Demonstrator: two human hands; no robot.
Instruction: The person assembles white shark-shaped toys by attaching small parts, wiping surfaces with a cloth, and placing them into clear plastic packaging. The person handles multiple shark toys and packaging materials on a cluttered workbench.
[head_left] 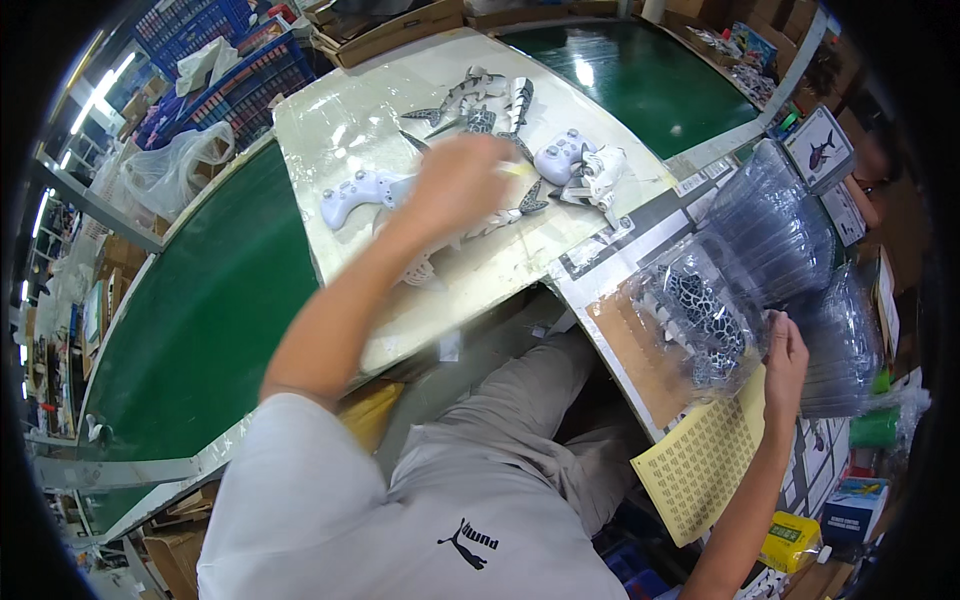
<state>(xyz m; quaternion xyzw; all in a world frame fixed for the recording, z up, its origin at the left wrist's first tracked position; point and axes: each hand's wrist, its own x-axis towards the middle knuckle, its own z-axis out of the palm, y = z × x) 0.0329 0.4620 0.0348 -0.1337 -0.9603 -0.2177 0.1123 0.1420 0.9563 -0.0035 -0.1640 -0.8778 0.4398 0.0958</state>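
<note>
My left hand [468,182], smeared by motion, is over the white table among toy parts; its fingers do not show clearly. Around it lie a pale game-style controller [352,196], a second controller [562,155], a white toy piece [598,180] and grey-and-white striped toy fish parts [470,92]. On the right, my right hand [786,355] is closed at the edge of a clear plastic blister tray [745,372]. In that tray lies a black-and-white net-patterned toy body [708,318] with white parts beside it.
Stacked clear plastic trays [775,225] stand at the right, beside printed cards [818,150]. A yellow label sheet [690,470] lies below my right hand. Green belt surfaces [200,320] flank the white table [330,120]. Blue crates [240,85] stand back left.
</note>
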